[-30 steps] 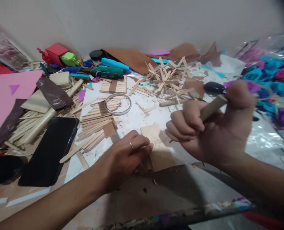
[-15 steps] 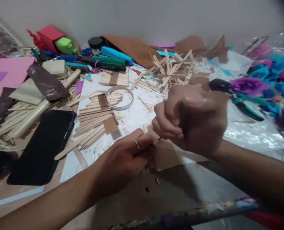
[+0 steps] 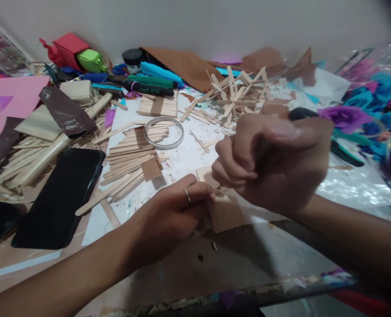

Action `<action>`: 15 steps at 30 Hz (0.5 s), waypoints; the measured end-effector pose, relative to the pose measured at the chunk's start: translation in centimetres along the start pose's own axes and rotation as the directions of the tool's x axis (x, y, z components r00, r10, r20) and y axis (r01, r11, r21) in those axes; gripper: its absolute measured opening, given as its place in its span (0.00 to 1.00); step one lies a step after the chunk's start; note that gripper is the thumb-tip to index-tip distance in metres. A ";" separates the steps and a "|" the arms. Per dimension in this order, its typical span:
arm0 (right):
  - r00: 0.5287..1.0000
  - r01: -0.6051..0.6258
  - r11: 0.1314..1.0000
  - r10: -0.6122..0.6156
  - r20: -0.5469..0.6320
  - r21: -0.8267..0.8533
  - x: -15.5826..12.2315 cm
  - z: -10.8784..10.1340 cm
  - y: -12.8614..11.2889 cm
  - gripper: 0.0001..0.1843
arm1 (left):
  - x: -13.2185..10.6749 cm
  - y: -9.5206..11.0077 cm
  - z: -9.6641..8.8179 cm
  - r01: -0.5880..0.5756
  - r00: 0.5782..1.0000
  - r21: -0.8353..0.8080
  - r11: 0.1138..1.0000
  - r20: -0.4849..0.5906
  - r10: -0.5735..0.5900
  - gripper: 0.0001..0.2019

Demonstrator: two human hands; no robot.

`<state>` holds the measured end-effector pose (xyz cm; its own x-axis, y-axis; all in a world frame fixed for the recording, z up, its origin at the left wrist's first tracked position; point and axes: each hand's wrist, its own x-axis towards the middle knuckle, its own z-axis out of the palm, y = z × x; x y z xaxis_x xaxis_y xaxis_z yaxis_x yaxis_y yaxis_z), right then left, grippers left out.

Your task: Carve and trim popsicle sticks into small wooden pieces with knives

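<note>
My left hand (image 3: 175, 211), with a ring on one finger, is closed in a pinch at the middle of the table. What its fingertips hold is hidden or too small to name. Just to its right my right hand (image 3: 274, 160) is curled into a fist, raised higher and closer to the camera. Anything inside that fist is out of sight. Below the fingers lies a flat, light-brown square piece (image 3: 230, 215), partly covered by the hands. Left of them craft sticks (image 3: 127, 156) are laid in a fanned row, with a small brown square (image 3: 151, 169) on their edge.
A silvery ring (image 3: 164, 146) overlaps the sticks. A black phone (image 3: 60, 198) lies at left. Loose craft sticks (image 3: 231, 99) are heaped at the back. Green-handled pliers (image 3: 347, 152) and crepe-paper flowers (image 3: 345, 119) are at right. The table's front edge (image 3: 268, 293) runs below.
My right hand has shifted slightly to the right and turned a little. My left hand keeps nearly the same place and stays pinched.
</note>
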<state>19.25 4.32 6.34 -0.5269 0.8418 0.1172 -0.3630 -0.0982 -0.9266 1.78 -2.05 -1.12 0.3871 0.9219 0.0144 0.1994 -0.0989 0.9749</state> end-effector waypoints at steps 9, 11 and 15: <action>0.992 0.050 0.998 -0.053 -0.115 -0.028 -0.7 1.0 0.8 0.21 | 0.2 1.1 -0.4 0.067 0.997 -0.027 0.997 0.029 -0.067 0.07; 0.989 0.068 0.996 -0.074 -0.132 -0.052 -0.7 1.1 0.9 0.22 | 0.3 1.3 -0.4 0.094 0.995 -0.041 0.995 0.040 -0.092 0.07; 0.985 0.076 0.994 -0.088 -0.147 -0.083 -0.6 1.1 0.9 0.23 | 0.5 1.5 -0.5 0.108 0.992 -0.025 0.994 0.065 -0.106 0.07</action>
<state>18.35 3.11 5.81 -0.3743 0.9160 0.1445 -0.3373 0.0107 -0.9414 1.77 -1.55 0.45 0.4216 0.9008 -0.1035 0.2171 0.0106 0.9761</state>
